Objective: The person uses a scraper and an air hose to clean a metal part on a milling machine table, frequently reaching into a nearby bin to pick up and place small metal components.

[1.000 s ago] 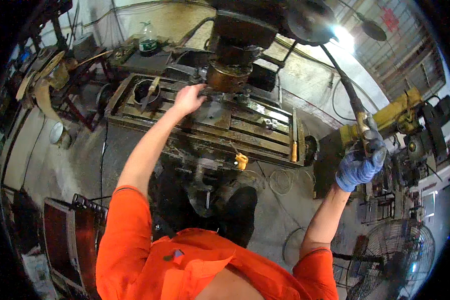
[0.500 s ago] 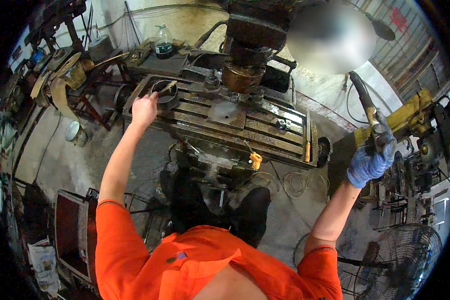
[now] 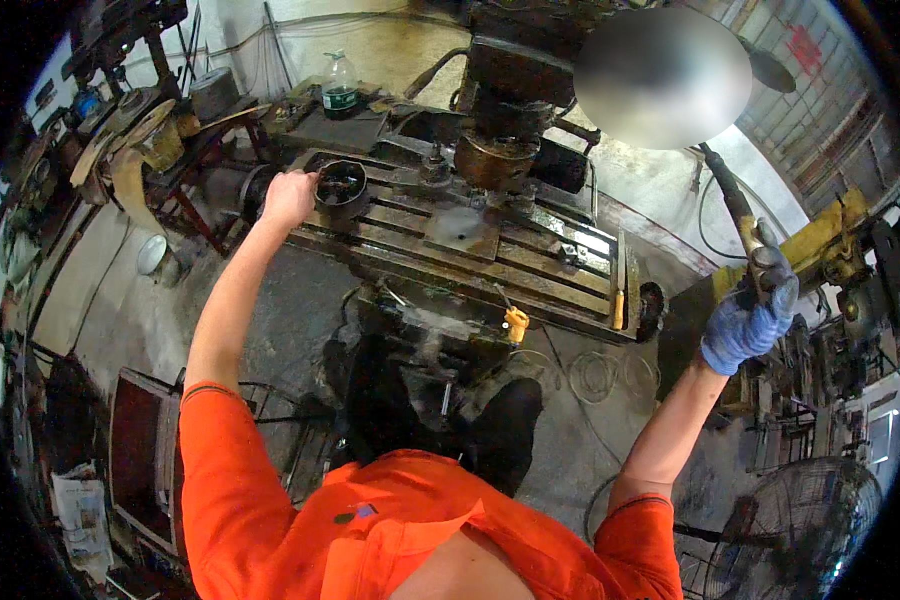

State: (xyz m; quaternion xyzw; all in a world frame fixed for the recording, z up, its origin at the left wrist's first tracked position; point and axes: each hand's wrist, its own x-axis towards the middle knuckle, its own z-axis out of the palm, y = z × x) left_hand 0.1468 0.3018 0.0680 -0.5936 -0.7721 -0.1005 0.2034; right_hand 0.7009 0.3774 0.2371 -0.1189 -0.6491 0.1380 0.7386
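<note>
My bare left hand [image 3: 291, 198] is closed at the left rim of a round dark pot [image 3: 348, 206] on the slotted machine table [image 3: 390, 240]. It holds a slim brush-like tool [image 3: 336, 181], whose far end lies inside the pot; its exact form is hard to make out. Away to the right, my right hand [image 3: 750, 315] wears a blue glove with dark fingers. Those fingers are wrapped round a long dark bar [image 3: 732, 195] with a pale tan section, which points up and away. A round spindle head [image 3: 495, 158] hangs over the table's middle.
A yellow-handled tool [image 3: 516, 322] sits at the table's front edge, and another yellow handle [image 3: 619, 308] lies at its right end. A clear bottle [image 3: 339, 85] stands behind. A wire-caged fan [image 3: 800, 530] is at lower right, a dark red cabinet [image 3: 150, 460] at lower left.
The tool in my left hand has gone from above the pot's rim down into the pot. My left hand has drawn slightly left of the pot. The right hand keeps its grip.
</note>
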